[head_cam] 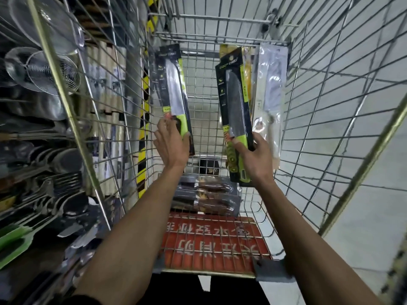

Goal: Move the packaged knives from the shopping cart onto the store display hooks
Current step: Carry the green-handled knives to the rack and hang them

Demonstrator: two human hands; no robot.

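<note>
Standing upright inside the shopping cart, two black-and-green knife packs are each gripped near the handle end. The left pack is in the left hand by the left wire wall. The right pack is in the right hand by the right wall, with one yellow pack and one clear pack just behind it. Bare mesh floor lies between the two hands. Wood-handled packs, too blurred to count, lie stacked under the outstretched forearms.

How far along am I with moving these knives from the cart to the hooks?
Nothing looks hung yet. In hand: the left hand grips one green-handled knife pack, the right hand a second green-handled pack, both inside the shopping cart. Left: a clear-packaged knife leaning on the cart's wall and stacked brown-handled packs at its bottom.
</note>
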